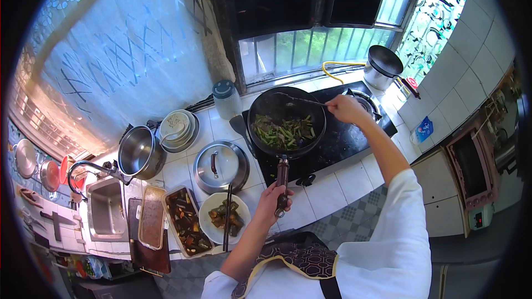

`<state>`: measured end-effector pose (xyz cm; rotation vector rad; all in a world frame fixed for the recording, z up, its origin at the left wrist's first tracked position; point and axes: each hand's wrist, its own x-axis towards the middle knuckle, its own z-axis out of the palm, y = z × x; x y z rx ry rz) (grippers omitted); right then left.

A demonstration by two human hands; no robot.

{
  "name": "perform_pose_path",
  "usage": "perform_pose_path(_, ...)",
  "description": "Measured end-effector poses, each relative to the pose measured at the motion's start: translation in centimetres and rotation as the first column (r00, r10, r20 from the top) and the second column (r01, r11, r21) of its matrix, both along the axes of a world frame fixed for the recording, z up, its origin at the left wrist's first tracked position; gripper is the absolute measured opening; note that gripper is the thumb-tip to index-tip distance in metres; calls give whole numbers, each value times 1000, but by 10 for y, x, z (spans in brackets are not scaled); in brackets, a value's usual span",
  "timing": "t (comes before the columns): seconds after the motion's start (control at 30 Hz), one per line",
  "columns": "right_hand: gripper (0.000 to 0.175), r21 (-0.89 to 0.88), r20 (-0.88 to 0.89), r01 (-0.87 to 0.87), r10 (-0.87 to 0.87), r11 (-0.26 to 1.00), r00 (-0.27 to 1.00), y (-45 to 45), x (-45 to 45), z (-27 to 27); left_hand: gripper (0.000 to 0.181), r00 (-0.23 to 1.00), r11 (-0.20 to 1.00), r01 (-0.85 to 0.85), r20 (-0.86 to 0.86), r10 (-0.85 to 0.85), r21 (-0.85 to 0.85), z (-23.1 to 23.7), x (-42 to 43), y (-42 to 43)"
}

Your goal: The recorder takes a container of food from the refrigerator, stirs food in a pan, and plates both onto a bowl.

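Observation:
A black wok [286, 91] sits over the left side of a black gas stove [345, 141]. Chopped green vegetables [291, 131], mixed with darker pieces, lie in its lower half. My left hand [272, 199] is wrapped around the wok's brown handle [283, 172], which points toward me. In my right hand [347, 109], above the wok's right rim, is a thin metal cooking utensil [305, 100]. Its shaft reaches left across the wok toward the far inner wall; the shape of its head is hard to tell.
Left of the stove stand a lidded pan [220, 162], a plate of food [214, 232] with chopsticks [227, 216] across it, and a tray of dark marinated food [187, 224]. Farther left are a steel pot [137, 153] and a sink [106, 211]. A pot [380, 70] stands behind the right burner [363, 104].

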<state>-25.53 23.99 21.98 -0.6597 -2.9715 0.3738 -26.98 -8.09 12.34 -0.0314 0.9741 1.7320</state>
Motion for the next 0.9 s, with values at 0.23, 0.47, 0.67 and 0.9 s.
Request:
perform_pose_path(0.23,25,-72,206,-312,320,947,925,-28,-13,52,18,998,999,-26,50,28,-25,-1,-8,-6)
perform_pose_path(0.47,18,215,364,-266,176,940,915,-43,35,147,39,922,986,29,376,-91,167,-59,-7,2)
perform_pose_path(0.67,14,279,567,-250,51,927,822,-59,27,140,35,803,944,290,576,-150,-158,-153,26,95)
perform_pose_path(0.9,12,265,256,-79,9,961,967,-44,19,80,29,876,963,201,473,-95,-178,-189,44,122)
